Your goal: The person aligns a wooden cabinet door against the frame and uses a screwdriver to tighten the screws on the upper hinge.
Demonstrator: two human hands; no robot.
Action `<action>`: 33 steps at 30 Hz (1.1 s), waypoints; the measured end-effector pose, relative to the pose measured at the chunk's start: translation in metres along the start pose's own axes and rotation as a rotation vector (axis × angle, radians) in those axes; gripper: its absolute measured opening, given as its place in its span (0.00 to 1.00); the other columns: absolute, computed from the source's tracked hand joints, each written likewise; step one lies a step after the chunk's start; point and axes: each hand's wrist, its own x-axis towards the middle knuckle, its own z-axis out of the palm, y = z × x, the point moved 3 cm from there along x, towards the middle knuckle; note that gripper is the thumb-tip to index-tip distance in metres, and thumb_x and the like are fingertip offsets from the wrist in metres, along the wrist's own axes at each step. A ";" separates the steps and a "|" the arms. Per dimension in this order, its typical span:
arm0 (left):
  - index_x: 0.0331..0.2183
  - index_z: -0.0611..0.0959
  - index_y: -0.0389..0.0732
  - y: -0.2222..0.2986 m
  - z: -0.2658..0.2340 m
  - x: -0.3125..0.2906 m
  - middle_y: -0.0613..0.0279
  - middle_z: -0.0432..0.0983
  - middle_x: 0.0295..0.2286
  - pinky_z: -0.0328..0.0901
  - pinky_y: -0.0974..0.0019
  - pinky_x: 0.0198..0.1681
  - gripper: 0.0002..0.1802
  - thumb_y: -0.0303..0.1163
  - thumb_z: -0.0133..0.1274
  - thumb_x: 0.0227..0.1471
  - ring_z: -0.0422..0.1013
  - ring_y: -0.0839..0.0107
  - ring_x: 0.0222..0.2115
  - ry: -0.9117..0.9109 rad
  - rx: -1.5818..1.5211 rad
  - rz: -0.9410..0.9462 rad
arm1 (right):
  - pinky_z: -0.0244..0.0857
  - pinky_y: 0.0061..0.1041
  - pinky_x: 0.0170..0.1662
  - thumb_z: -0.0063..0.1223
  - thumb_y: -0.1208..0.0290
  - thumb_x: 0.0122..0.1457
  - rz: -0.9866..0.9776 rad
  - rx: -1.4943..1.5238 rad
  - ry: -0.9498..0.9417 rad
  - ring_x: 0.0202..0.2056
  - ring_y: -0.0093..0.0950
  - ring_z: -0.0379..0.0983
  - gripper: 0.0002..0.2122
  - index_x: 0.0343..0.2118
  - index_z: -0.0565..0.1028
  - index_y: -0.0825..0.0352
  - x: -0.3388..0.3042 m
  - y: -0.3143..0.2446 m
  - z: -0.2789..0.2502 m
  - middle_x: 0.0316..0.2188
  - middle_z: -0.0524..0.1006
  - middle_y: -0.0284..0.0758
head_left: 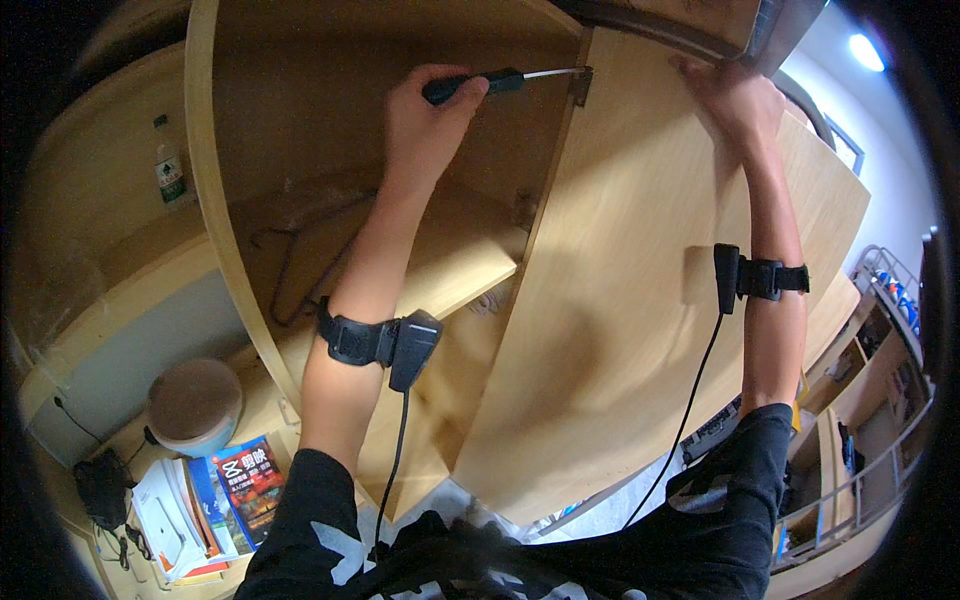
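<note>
My left hand [430, 115] is closed around the dark handle of a screwdriver [505, 80]. The metal shaft points right, and its tip is at the upper hinge [581, 86] on the edge of a wooden cabinet door [620, 270]. The door stands swung out to the right. Near the door's top edge, my right hand [738, 100] rests against the panel with its thumb side on the wood. Its fingers are mostly out of sight, so I cannot tell how they are bent. A lower hinge [524, 210] shows dimly inside the cabinet.
Inside the cabinet are a shelf [470, 270] and a clothes hanger [290, 260]. A bottle [168, 165] stands on the left shelf. Below lie a round tub [195, 405], books [245, 490] and a black bag [103, 487]. Bunk-bed rails [850, 520] are at right.
</note>
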 end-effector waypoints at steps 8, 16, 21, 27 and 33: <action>0.32 0.80 0.35 -0.005 -0.007 0.013 0.61 0.76 0.23 0.65 0.71 0.27 0.14 0.35 0.62 0.45 0.71 0.75 0.24 0.037 0.069 -0.007 | 0.68 0.36 0.39 0.47 0.34 0.47 -0.013 -0.007 0.023 0.36 0.44 0.76 0.32 0.37 0.79 0.63 0.006 0.003 0.008 0.32 0.79 0.47; 0.33 0.81 0.35 -0.002 -0.002 0.013 0.61 0.76 0.23 0.65 0.70 0.27 0.16 0.36 0.63 0.44 0.70 0.74 0.24 0.023 0.067 -0.039 | 0.69 0.35 0.37 0.47 0.33 0.47 -0.046 -0.011 0.092 0.35 0.43 0.77 0.32 0.38 0.78 0.61 0.003 0.006 0.010 0.31 0.79 0.45; 0.34 0.81 0.36 -0.009 -0.001 0.019 0.62 0.75 0.23 0.65 0.70 0.27 0.17 0.37 0.63 0.44 0.70 0.74 0.23 0.019 0.112 0.025 | 0.69 0.35 0.37 0.46 0.32 0.47 -0.056 -0.030 0.081 0.35 0.43 0.77 0.33 0.38 0.79 0.61 0.004 0.003 0.009 0.30 0.79 0.45; 0.33 0.81 0.36 0.000 0.005 0.016 0.61 0.77 0.24 0.66 0.70 0.29 0.14 0.35 0.62 0.45 0.71 0.74 0.24 0.007 0.091 -0.034 | 0.69 0.35 0.38 0.47 0.33 0.47 -0.017 -0.018 0.024 0.36 0.43 0.77 0.32 0.38 0.78 0.62 0.004 0.007 0.008 0.30 0.79 0.45; 0.33 0.81 0.36 0.002 -0.002 0.021 0.61 0.77 0.24 0.66 0.71 0.29 0.14 0.34 0.62 0.44 0.72 0.73 0.24 0.004 0.097 0.035 | 0.69 0.36 0.38 0.48 0.34 0.47 -0.056 0.027 0.121 0.37 0.43 0.76 0.31 0.40 0.77 0.61 0.001 0.006 0.010 0.32 0.79 0.46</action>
